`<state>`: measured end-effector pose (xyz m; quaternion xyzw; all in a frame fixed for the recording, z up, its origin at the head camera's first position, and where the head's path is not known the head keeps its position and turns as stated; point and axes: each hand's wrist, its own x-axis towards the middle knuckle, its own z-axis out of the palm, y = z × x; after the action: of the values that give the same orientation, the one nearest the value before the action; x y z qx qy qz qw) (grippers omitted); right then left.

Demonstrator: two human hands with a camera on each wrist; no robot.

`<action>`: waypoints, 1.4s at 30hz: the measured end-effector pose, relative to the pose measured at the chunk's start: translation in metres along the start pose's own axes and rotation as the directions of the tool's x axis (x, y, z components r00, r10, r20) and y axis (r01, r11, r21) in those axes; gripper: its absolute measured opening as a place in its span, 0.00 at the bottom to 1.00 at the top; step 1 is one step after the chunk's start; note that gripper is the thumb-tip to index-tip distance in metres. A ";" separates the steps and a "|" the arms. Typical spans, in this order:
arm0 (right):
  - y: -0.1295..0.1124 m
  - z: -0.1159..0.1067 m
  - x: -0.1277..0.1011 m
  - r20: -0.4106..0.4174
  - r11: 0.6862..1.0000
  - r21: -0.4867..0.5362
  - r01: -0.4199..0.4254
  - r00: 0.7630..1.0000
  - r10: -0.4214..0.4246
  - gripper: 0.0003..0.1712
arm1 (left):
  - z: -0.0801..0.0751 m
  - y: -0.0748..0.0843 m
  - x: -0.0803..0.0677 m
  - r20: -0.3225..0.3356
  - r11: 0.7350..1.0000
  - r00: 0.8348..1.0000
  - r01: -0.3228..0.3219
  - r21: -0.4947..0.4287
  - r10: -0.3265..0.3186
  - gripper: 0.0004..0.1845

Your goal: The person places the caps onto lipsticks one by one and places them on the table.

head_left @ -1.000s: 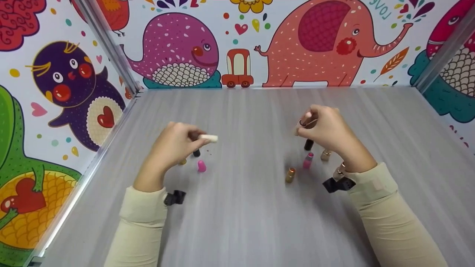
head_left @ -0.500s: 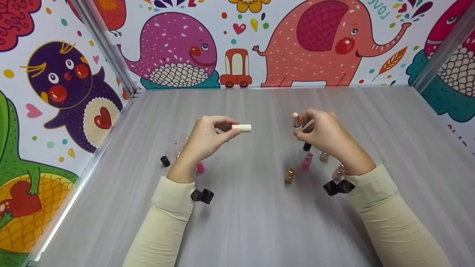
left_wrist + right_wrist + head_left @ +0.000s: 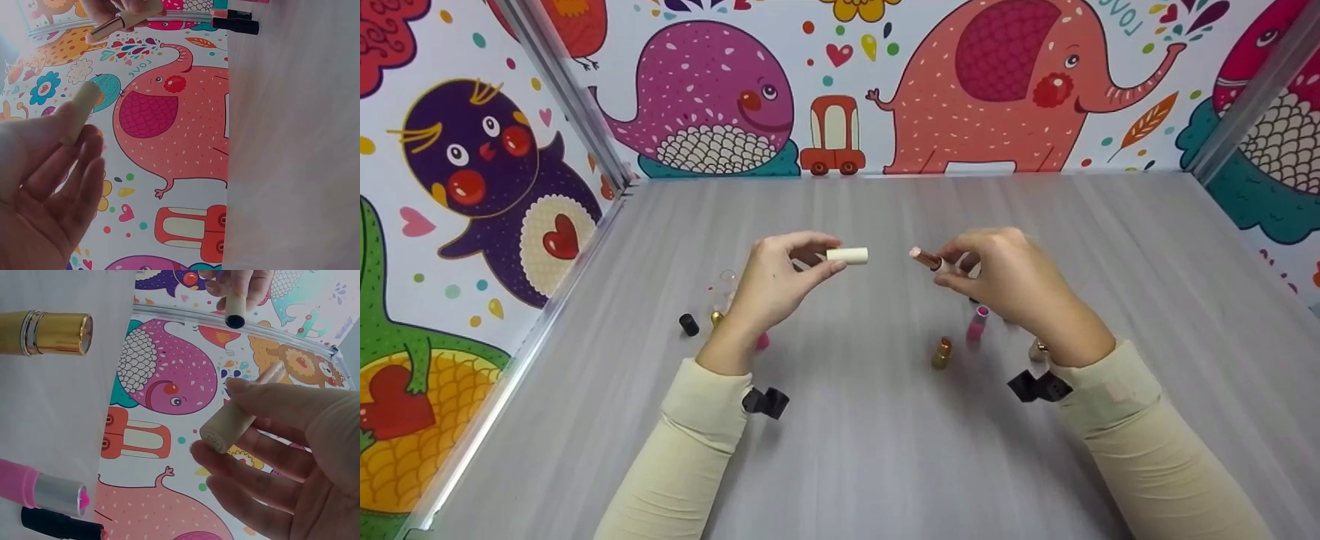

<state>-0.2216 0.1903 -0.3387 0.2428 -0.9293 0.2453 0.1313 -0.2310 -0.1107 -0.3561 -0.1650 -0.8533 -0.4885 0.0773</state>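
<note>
Pinching cream cap [image 3: 847,256] in left hand [image 3: 772,281] fingers, lipstick [image 3: 928,259] in right hand [image 3: 1012,281] fingers; best aligned squarely facing cap.

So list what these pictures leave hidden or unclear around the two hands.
- Head view: the right hand covers most of the lipstick; only its tip shows.
- Head view: the left hand hides the closed end of the cream cap.
- Head view: the pink item behind the left wrist is mostly covered.
- Right wrist view: the black lipstick is cut off by the bottom edge.
</note>
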 end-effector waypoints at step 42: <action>-0.019 0.002 -0.006 -0.080 0.966 -0.191 0.172 0.979 -0.190 0.17 | 0.024 0.018 -0.012 0.009 0.994 0.994 -0.107 0.003 0.107 0.12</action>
<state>-0.2070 0.1770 -0.3351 0.3015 -0.9143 0.1576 0.2200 -0.2130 -0.0840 -0.3578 -0.2125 -0.8444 -0.4816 0.0996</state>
